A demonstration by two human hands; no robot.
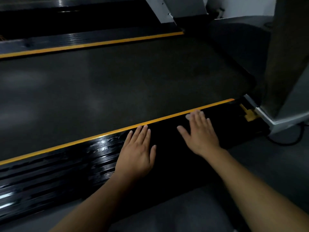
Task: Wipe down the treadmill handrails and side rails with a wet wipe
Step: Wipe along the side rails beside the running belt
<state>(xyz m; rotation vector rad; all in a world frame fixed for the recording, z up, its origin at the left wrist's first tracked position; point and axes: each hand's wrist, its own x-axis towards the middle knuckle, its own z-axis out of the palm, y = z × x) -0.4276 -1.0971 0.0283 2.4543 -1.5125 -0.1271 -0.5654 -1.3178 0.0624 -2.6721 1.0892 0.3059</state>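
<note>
The near side rail (70,164) of the treadmill is black and ribbed, edged by a yellow stripe, and shines wet on its left part. My left hand (137,151) lies flat on the rail with fingers spread and nothing in it. To its right, my right hand (200,133) presses flat on the same rail over a pale wet wipe (188,116); only a small corner of the wipe shows past the fingertips. The far side rail (83,41), also yellow-edged, runs across the top left. No handrail is in view.
The dark running belt (117,81) lies between the two rails. A grey upright post (287,56) rises at the right from a light grey base (274,122). A black cable (287,143) loops on the floor beside it. Grey floor (184,211) lies near me.
</note>
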